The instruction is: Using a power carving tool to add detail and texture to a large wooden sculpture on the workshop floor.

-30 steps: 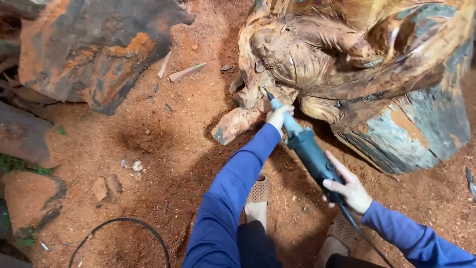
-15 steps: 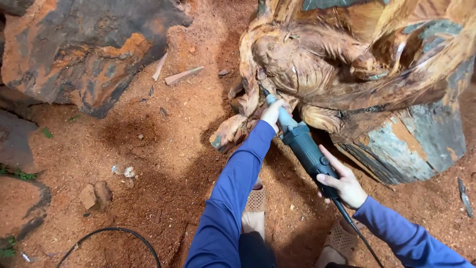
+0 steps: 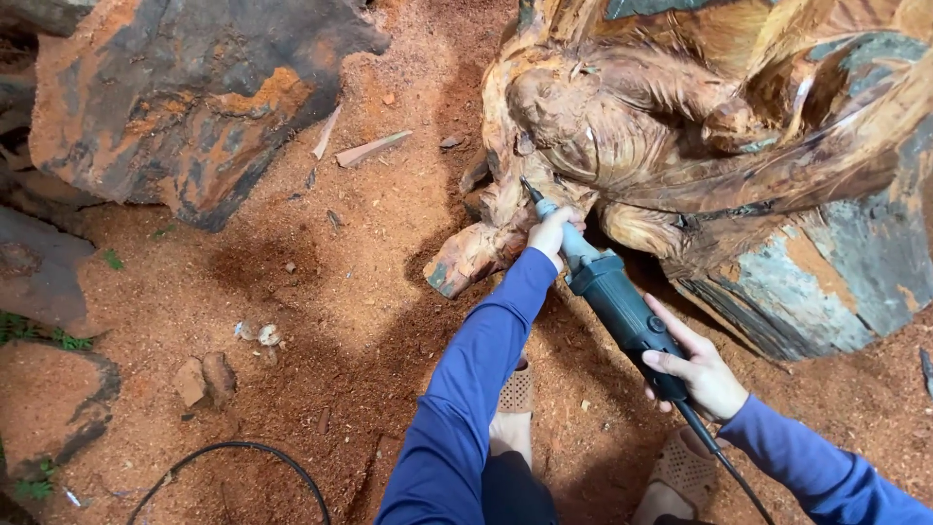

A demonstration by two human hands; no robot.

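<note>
Head view: the left hand (image 3: 550,233) gripped the front of a grinder (image 3: 612,297), the right hand (image 3: 702,369) held its rear, and its tip touched the carved stump (image 3: 622,126) above the sawdust floor (image 3: 330,282).

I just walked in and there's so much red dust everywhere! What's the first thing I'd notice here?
Your eye lands on the big carved wood stump at the upper right, glossy and full of swirls. Right in front of it, the left hand and the right hand hold a dark green power tool with its tip at the carving. A large dark and orange chunk of wood lies at the upper left on the reddish sawdust ground.
</note>
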